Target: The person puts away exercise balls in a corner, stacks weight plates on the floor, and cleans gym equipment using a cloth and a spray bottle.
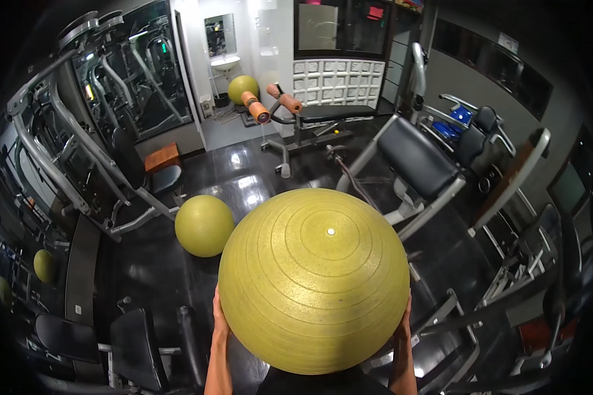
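Lower center, big yellow exercise ball (313, 283)
I've got left hand (220, 317) and right hand (405, 317) on its sides, can't tell finger spread tbh.

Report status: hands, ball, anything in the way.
Left hand, right hand against opposite sides of ribbed yellow-green rubber exercise ball. Possible obstacle: second yellow-green ball, floor, front left.

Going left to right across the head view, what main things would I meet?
Black padded backrest, yellow-green ball on the floor, big ball held between left hand and right hand, slanted black pad.
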The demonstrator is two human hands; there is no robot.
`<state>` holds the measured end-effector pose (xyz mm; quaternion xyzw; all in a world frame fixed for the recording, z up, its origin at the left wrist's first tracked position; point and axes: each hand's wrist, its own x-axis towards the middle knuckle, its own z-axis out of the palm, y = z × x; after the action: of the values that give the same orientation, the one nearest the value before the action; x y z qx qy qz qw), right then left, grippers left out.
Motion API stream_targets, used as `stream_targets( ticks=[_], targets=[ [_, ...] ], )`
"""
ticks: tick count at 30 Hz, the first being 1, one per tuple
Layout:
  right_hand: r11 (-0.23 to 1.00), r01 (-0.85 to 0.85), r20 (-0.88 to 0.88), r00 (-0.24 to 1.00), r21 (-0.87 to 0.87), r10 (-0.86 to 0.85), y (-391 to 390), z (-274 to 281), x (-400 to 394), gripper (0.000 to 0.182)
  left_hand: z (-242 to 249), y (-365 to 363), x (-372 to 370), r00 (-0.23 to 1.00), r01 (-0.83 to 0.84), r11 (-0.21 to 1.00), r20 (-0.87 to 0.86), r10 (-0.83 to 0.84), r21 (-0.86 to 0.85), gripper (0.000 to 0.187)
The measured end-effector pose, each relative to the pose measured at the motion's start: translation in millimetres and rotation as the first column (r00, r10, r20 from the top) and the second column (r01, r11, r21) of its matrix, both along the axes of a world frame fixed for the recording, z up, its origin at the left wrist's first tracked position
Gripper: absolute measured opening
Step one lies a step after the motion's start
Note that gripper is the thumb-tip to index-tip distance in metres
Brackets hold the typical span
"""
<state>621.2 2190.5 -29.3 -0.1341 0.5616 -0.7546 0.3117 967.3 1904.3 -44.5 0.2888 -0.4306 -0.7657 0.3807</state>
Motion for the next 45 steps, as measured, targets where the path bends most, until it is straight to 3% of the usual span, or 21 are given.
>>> stream_targets(
  ticks=[2, 4, 8, 10, 13, 18, 20, 23, 26, 29, 35, 39, 41, 45],
  targets=[
    [0.999, -0.052, -0.069, 0.996, -0.015, 0.051, -40, 1, -19, 0.062, 0, -24, -11, 0.995, -0.07, 0.997, 0.066, 0.072, -0.033, 0.062],
    [0.998, -0.068, 0.009, 0.998, -0.002, 0.068, -80, 7, -40, 0.062, 1, -50, -19, 0.994, -0.091, 0.996, 0.056, 0.093, -0.022, 0.062],
    [0.992, -0.123, 0.001, 0.992, -0.027, 0.123, -161, 12, -66, 0.063, 14, -103, -43, 0.989, -0.142, 0.99, 0.038, 0.142, -0.004, 0.063],
    [0.992, -0.119, 0.137, 0.983, -0.039, 0.123, -209, 4, -85, 0.064, 8, -142, -55, 0.988, -0.153, 0.988, 0.024, 0.153, 0.009, 0.063],
    [0.99, -0.136, 0.14, 0.98, -0.038, 0.14, -271, 12, -94, 0.063, -16, -202, -64, 0.987, -0.162, 0.986, 0.003, 0.163, 0.04, 0.063],
    [0.981, -0.152, -0.05, 0.988, -0.119, 0.147, -382, 11, -120, 0.062, 4, -311, -106, 0.982, -0.185, 0.982, -0.051, 0.183, -0.04, 0.063],
    [0.986, -0.146, -0.092, 0.986, -0.079, 0.139, -408, 17, -125, 0.062, -12, -352, -108, 0.987, -0.152, 0.978, -0.022, 0.157, 0.145, 0.063],
    [0.97, -0.196, -0.093, 0.979, -0.147, 0.184, -468, 29, -137, 0.061, -5, -409, -126, 0.98, -0.198, 0.973, -0.01, 0.201, 0.12, 0.064],
    [0.988, -0.126, 0.052, 0.99, -0.087, 0.131, -523, 26, -149, 0.063, -10, -469, -138, 0.982, -0.185, 0.981, -0.028, 0.187, 0.065, 0.064],
    [0.983, -0.131, 0.087, 0.986, -0.125, 0.143, -588, 23, -168, 0.056, 3, -524, -155, 0.974, -0.216, 0.973, -0.052, 0.22, 0.08, 0.064],
    [0.959, -0.266, 0.091, 0.957, -0.096, 0.275, -732, 26, -204, 0.068, 5, -647, -184, 0.946, -0.321, 0.947, 0.051, 0.321, -0.009, 0.064],
    [0.945, -0.317, 0.171, 0.93, -0.077, 0.326, -809, -17, -238, 0.074, 7, -714, -186, 0.944, -0.324, 0.946, 0.067, 0.323, 0.006, 0.064],
    [0.966, -0.241, 0.155, 0.962, 0.094, 0.225, -851, -9, -244, 0.079, -3, -751, -188, 0.946, -0.323, 0.946, -0.017, 0.323, 0.002, 0.063],
    [0.931, -0.359, 0.13, 0.928, 0.065, 0.349, -920, -25, -268, 0.076, -8, -814, -190, 0.929, -0.369, 0.928, -0.029, 0.368, -0.053, 0.061]
  ],
)
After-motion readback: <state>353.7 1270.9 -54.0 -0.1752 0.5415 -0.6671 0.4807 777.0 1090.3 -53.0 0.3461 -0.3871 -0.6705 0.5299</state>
